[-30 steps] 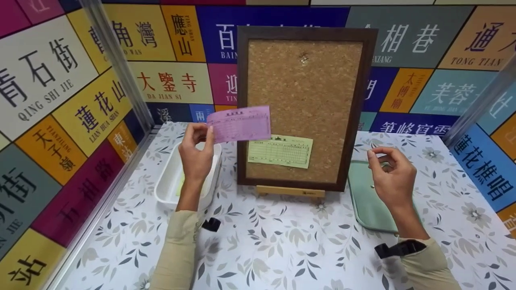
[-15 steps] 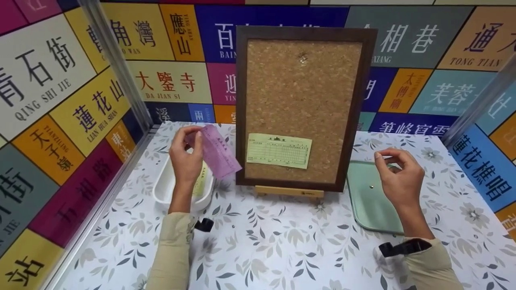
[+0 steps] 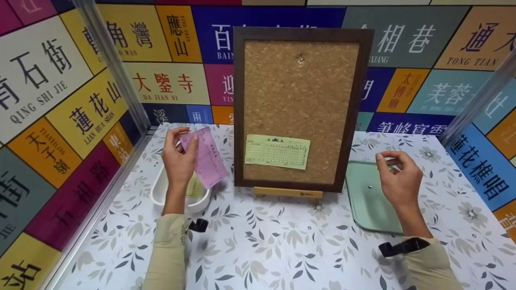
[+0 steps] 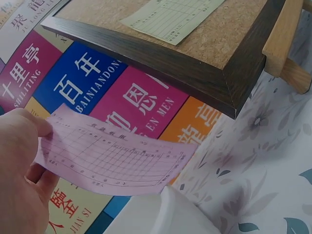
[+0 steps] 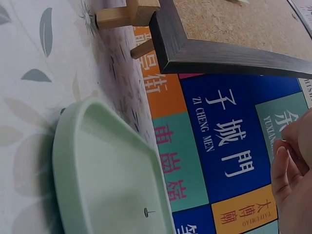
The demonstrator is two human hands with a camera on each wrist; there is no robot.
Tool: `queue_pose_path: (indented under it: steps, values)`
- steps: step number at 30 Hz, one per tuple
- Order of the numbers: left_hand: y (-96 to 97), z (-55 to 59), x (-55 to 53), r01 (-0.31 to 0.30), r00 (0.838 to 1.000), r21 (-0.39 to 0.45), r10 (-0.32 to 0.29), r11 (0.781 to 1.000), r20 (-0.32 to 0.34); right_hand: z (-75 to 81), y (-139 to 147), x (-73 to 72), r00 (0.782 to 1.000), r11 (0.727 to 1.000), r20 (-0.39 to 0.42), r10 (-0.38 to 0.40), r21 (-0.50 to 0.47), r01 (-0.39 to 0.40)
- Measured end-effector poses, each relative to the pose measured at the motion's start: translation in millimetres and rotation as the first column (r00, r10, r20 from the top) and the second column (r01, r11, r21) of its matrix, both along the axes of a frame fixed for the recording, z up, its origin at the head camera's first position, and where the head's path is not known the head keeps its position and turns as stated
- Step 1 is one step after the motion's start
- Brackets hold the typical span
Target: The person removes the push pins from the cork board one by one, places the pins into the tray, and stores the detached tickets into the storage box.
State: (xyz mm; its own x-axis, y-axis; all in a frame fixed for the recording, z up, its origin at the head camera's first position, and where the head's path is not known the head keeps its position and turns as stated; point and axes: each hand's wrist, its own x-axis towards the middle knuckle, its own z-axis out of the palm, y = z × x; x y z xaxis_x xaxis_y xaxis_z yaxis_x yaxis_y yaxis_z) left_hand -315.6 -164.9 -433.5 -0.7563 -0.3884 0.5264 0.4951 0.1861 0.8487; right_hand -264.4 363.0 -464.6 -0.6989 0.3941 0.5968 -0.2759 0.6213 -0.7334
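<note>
My left hand pinches a pink receipt slip by one end, above and beside a white box. In the left wrist view the pink slip shows a printed grid and curves slightly. A yellow-green slip lies in the box. On the framed cork board sits another yellow-green slip, low down. My right hand hovers by a green tray, thumb and fingertips together; no object shows between them. A small thumbtack lies in that tray.
A wooden stand supports the cork board in the middle. Small silvery marks or pins show near the board's top. A floral cloth covers the table. Sign-printed walls close off the back and sides.
My left hand has moved left and slightly down, taking the pink slip away from the board's front to beside the white box, now tilted downward. My right hand has shifted slightly right.
</note>
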Motion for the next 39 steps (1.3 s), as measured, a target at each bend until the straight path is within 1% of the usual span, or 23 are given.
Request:
queue_pose_path:
  steps: [3, 5, 7, 10, 12, 13, 14, 16, 18, 22, 25, 28, 31, 34, 36, 39]
  values:
    - [-2.7, -2.6, -2.6, 0.008, 1.000, -0.001, -0.008, 1.000, -0.003, -3.8, 3, -2.4, 1.000, 1.000, 0.011, 0.004, 0.002, -0.004]
    - [-4.2, -3.1, -3.4, -0.004, 1.000, -0.007, 0.004, 1.000, -0.012, -3.2, 2, -2.0, 1.000, 1.000, 0.008, 0.005, 0.003, -0.005]
    - [-8.9, -9.1, -9.3, -0.041, 0.999, -0.027, 0.040, 0.999, -0.026, 0.5, -1, 0.2, 1.000, 1.000, 0.003, 0.008, 0.004, -0.008]
    - [-16.2, -16.8, -17.9, -0.122, 0.992, -0.058, 0.119, 0.991, -0.046, 0.4, -2, 0.0, 1.000, 1.000, 0.001, 0.006, 0.004, -0.006]
    - [-21.8, -22.6, -24.1, -0.156, 0.987, -0.069, 0.153, 0.985, -0.049, -2.7, 0, -1.9, 1.000, 1.000, 0.004, 0.007, 0.005, -0.008]
    - [-23.3, -22.6, -24.3, -0.172, 0.985, -0.075, 0.169, 0.982, -0.044, -5.5, 2, -3.9, 1.000, 1.000, 0.006, 0.008, 0.008, -0.008]
    - [-25.4, -23.0, -24.4, -0.175, 0.984, -0.078, 0.173, 0.981, -0.037, -8.5, 5, -5.6, 1.000, 1.000, 0.007, 0.008, 0.011, -0.008]
    - [-29.3, -23.7, -23.7, -0.166, 0.986, -0.088, 0.165, 0.982, -0.014, -11.3, 6, -6.5, 1.000, 1.000, 0.010, 0.006, 0.017, -0.006]
    - [-33.7, -25.2, -22.9, -0.151, 0.988, -0.122, 0.155, 0.981, 0.021, -12.6, 7, -6.6, 1.000, 1.000, 0.014, 0.001, 0.023, -0.001]
    - [-40.0, -28.2, -19.6, -0.115, 0.982, -0.245, 0.147, 0.963, 0.117, -16.2, 6, -7.0, 0.999, 0.999, 0.037, -0.023, 0.023, 0.022]
    - [-42.9, -31.1, -18.6, -0.087, 0.974, -0.318, 0.147, 0.944, 0.170, -21.5, 8, -8.7, 0.997, 1.000, 0.067, -0.025, 0.008, 0.025]
    - [-44.5, -33.4, -19.2, -0.076, 0.972, -0.381, 0.154, 0.922, 0.179, -27.1, 12, -10.3, 0.996, 1.000, 0.095, -0.004, -0.015, 0.005]
    - [-44.9, -35.1, -20.3, -0.064, 0.975, -0.455, 0.153, 0.888, 0.161, -31.9, 17, -10.9, 0.993, 1.000, 0.120, 0.019, -0.025, -0.016]
    - [-44.2, -36.6, -21.0, -0.031, 0.979, -0.511, 0.130, 0.859, 0.159, -36.5, 23, -11.2, 0.988, 0.999, 0.152, 0.025, -0.030, -0.020]
    - [-42.9, -37.8, -21.3, 0.002, 0.978, -0.527, 0.108, 0.850, 0.177, -39.3, 26, -11.0, 0.984, 0.999, 0.178, 0.023, -0.032, -0.018]
    - [-41.1, -40.3, -22.3, 0.046, 0.973, -0.533, 0.084, 0.845, 0.216, -43.7, 30, -10.9, 0.975, 0.999, 0.220, 0.029, -0.025, -0.024]
